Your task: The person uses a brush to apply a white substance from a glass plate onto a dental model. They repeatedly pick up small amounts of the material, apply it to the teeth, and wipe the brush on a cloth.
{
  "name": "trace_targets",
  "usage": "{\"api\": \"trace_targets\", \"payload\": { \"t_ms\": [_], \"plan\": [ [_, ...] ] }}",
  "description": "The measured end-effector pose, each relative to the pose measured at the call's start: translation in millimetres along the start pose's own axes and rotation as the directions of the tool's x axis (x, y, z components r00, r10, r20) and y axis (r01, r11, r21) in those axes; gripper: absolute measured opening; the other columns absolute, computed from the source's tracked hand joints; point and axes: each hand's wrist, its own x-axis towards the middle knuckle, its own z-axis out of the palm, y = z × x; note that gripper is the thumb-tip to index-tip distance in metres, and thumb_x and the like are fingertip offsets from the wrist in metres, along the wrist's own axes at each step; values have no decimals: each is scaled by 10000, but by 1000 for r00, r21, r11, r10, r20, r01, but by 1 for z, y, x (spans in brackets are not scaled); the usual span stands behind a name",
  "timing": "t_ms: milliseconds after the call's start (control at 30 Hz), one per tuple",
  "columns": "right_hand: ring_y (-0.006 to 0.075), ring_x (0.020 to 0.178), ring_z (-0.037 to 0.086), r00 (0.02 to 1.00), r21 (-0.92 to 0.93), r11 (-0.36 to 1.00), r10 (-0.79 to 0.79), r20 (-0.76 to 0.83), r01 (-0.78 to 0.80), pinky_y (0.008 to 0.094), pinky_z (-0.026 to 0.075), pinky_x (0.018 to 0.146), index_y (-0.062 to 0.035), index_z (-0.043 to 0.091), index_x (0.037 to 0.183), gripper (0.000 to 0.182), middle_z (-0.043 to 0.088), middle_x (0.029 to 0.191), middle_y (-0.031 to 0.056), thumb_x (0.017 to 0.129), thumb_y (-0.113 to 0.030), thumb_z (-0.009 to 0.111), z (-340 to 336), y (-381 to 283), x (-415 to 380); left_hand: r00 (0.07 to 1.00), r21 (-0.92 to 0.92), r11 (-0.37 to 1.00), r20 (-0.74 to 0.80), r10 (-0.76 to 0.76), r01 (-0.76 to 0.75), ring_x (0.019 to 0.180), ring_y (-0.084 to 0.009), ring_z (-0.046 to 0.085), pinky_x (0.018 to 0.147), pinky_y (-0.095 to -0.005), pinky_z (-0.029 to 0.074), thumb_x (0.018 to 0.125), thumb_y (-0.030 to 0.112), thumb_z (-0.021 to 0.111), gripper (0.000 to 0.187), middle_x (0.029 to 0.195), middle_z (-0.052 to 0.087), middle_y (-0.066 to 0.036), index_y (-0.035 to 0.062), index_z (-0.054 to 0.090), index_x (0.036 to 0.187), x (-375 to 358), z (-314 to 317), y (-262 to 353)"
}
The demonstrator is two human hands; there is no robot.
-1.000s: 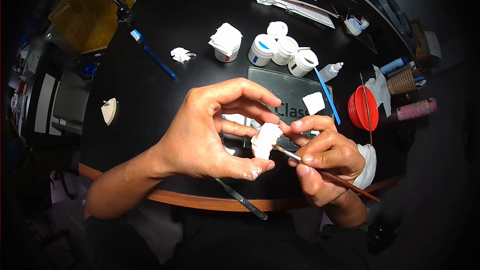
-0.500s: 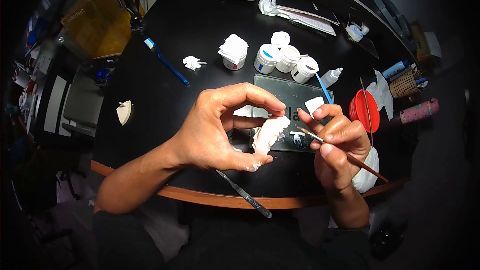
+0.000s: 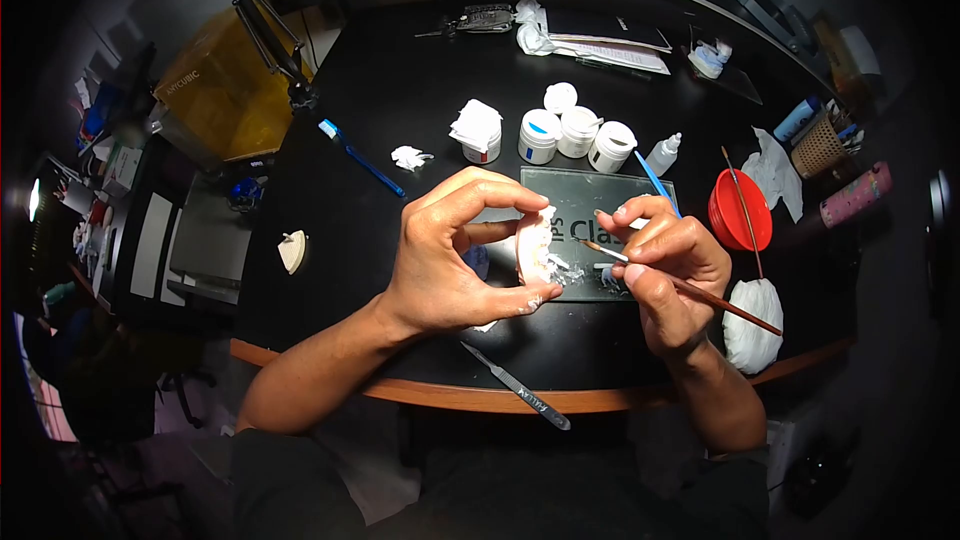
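My left hand grips a pale dental cast between its thumb and fingertips, upright over the left part of a glass slab. My right hand holds a thin brush with a reddish-brown handle, its tip pointing left toward the cast but apart from it. White smears lie on the slab between the two hands. A little white residue is on my left thumb. Behind the slab stand several white jars and a small dropper bottle.
A red bowl with a brush across it and a white cloth are at right. A scalpel lies at the front edge. At left are a blue toothbrush, crumpled tissue and a small cast piece.
The view has shifted, so the table items appear lower and further right. My left hand has turned the cast to a narrower, more upright view. The brush remains in my right hand.
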Motion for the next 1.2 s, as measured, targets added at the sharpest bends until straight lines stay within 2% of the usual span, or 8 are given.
{"api": "trace_targets", "payload": {
  "t_ms": [133,267,367,667,767,967,1100,1200],
  "plan": [
    [244,988,640,1000,3,1000,0,15,0,471,530,989,13,657,867,115,659,743,100,766,67,652,4,0,0,999,55,998,-27,20,-19,1138,-214,674,984,-394,643,631,21,986,642,1192,604,-142,-36,671,1187,-1,4,-2],
    [194,768,627,994,-91,993,-73,80,80,460,511,963,3,661,826,95,649,698,75,746,49,680,3,3,1,997,110,992,-39,61,-56,1101,-207,688,963,-370,652,625,47,1000,649,1167,612,-142,-43,678,1182,-3,6,-3],
    [202,764,630,991,-124,987,-86,101,99,461,517,960,1,660,817,100,651,696,74,731,49,680,3,4,0,990,147,986,-104,90,-74,987,-179,727,889,-313,663,631,77,988,580,1096,656,-104,-16,723,1139,-2,11,1],
    [226,775,640,988,-144,982,-106,110,121,466,529,942,-1,656,795,96,649,691,76,713,46,676,5,1,1,980,247,965,-152,132,-91,920,-172,740,804,-298,663,612,151,1012,594,1040,685,-109,-13,733,1110,-3,11,2],
    [233,823,643,989,-138,983,-105,104,119,456,530,921,-4,657,795,92,651,696,78,717,40,674,3,0,2,992,276,958,-72,104,-80,1028,-185,708,900,-325,670,589,101,1036,686,1122,625,-127,-43,686,1162,-4,7,4],
    [230,905,605,992,-221,969,-89,93,107,430,476,950,-14,648,882,120,653,728,76,771,18,681,-15,-12,5,995,311,950,-76,66,-40,1012,-177,710,899,-322,668,602,92,1028,660,1098,631,-116,-39,693,1154,-5,7,3],
    [221,968,576,998,-246,967,-58,14,60,418,447,961,-23,644,898,103,661,755,70,810,-30,697,-29,-9,1,981,313,948,-156,112,-58,884,-155,731,748,-262,638,590,137,1008,587,984,689,-81,-1,751,1100,-3,10,-2],
    [226,965,580,999,-258,966,-28,18,32,415,447,958,-22,644,882,92,659,753,72,809,-36,698,-31,-4,-1,980,278,959,-167,112,-62,870,-154,723,743,-266,631,590,115,998,572,983,689,-83,1,754,1095,-3,11,-3]
  ]
}}
